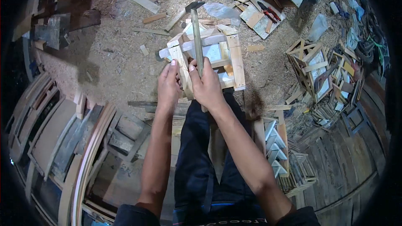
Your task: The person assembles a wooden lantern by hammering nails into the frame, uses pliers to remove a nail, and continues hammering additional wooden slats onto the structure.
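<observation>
In front of my knees sits a small wooden frame (237,60) made of pale slats joined at the corners. My left hand (168,84) is closed around the left slat of this frame, its thumb along the outer edge. A hammer (196,33) with a dark metal head and a wooden handle is gripped in my right hand (204,84). The hammer stands head away from me, its handle crossing over the frame's middle. My right fingers wrap the lower handle, close beside the slat that my left hand grips.
Sawdust and offcuts cover the ground. Red-handled pliers (270,12) lie on a board at the back right. A pile of wooden frames (316,73) stands right, with zigzag-braced pieces (274,146) nearer me. Curved wooden furniture parts (63,129) fill the left side.
</observation>
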Tool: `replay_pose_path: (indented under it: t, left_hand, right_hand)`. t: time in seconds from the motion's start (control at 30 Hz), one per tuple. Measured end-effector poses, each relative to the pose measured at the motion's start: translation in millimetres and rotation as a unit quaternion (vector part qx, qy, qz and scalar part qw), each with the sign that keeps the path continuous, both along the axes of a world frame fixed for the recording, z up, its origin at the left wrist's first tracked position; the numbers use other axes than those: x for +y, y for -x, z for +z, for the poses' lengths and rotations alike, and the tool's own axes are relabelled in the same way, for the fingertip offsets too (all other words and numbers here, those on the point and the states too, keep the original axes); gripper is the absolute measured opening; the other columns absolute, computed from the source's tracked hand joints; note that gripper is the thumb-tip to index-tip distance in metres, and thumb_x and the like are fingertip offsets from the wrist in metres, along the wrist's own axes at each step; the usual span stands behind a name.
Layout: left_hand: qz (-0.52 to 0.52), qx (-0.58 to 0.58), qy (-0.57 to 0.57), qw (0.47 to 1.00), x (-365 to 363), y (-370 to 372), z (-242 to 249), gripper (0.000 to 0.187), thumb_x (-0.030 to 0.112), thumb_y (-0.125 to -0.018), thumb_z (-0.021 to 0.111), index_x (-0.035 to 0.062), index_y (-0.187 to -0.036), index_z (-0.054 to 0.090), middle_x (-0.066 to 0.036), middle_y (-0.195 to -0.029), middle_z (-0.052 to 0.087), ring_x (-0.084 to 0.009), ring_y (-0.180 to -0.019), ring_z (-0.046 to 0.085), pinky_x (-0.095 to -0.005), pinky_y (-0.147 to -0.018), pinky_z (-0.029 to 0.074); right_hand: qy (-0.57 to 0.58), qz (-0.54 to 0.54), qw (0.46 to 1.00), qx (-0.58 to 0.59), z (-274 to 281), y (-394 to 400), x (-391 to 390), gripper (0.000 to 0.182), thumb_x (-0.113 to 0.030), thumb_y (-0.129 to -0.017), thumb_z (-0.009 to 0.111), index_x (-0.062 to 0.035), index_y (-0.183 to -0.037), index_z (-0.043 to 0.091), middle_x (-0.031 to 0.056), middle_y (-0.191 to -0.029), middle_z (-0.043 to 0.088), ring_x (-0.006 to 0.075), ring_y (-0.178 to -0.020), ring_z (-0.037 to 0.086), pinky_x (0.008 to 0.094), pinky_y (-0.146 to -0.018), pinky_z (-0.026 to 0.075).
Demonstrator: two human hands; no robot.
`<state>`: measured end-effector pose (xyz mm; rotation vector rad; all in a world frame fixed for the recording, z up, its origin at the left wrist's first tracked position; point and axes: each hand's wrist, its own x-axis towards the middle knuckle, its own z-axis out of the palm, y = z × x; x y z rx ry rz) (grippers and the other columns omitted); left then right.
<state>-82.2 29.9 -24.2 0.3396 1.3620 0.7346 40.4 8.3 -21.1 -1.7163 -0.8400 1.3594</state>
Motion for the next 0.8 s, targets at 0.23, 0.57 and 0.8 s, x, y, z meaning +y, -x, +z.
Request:
replay_pose_path:
  t: [0.23,0.57,0.8]
  left_hand:
    - [-0.084,0.204,-0.076,0.972,-3,0,17,0.047,0.033,-0.106,0.046,-0.0042,-0.133,0.051,-0.016,-0.126,0.061,-0.0219,-0.115,0.06,-0.0335,-0.1,0.047]
    - [-0.41,0.459,-0.414,0.671,42,34,51,0.063,0.001,-0.083,0.051,0.0032,-0.145,0.044,-0.021,-0.142,0.05,-0.0364,-0.138,0.043,-0.0447,-0.117,0.029]
    - [-0.52,0.385,-0.37,0.667,105,12,19,0.041,0.027,-0.101,0.053,0.0051,-0.136,0.056,-0.018,-0.121,0.065,-0.0278,-0.118,0.06,-0.0382,-0.102,0.045]
  right_hand:
    - [-0.013,-0.06,0.998,0.024,32,-31,-52,0.019,-0.013,-0.101,0.052,0.0006,-0.114,0.053,0.0191,-0.098,0.07,0.0256,-0.083,0.07,0.0367,-0.072,0.053]
    - [0.107,-0.037,0.99,0.082,90,-54,-219,0.017,-0.015,-0.103,0.049,-0.002,-0.111,0.055,-0.0026,-0.067,0.051,0.0033,-0.056,0.044,0.0222,-0.052,0.038]
    - [0.356,-0.254,0.794,0.423,80,-12,-219,0.042,-0.033,-0.108,0.034,-0.0018,-0.135,0.039,0.0065,-0.074,0.05,0.0127,-0.044,0.045,0.0282,-0.04,0.043]
